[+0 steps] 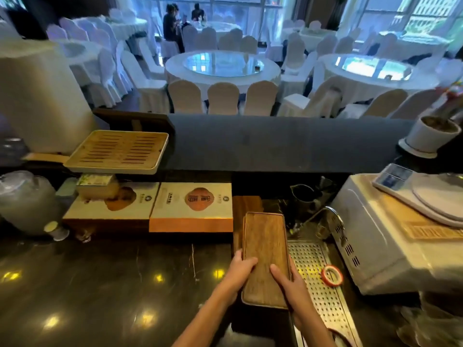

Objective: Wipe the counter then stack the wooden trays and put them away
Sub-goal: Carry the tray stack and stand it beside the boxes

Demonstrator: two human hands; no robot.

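Note:
A long dark wooden tray (264, 244) lies lengthwise away from me on the dark glossy counter (112, 284), and under its left side shows the edge of another wooden tray (240, 214). My left hand (239, 274) grips the top tray's left rim with the thumb on its surface. My right hand (290, 284) grips its right rim near the close end. A pale slatted bamboo tray (120, 151) rests up on the raised ledge at the left.
A perforated metal drain tray (318, 279) with a roll of red tape (332, 275) lies right of the trays. Two flat tea boxes (193, 206) stand behind the counter. A white machine (370, 236) fills the right. A potted plant (431, 136) sits on the ledge.

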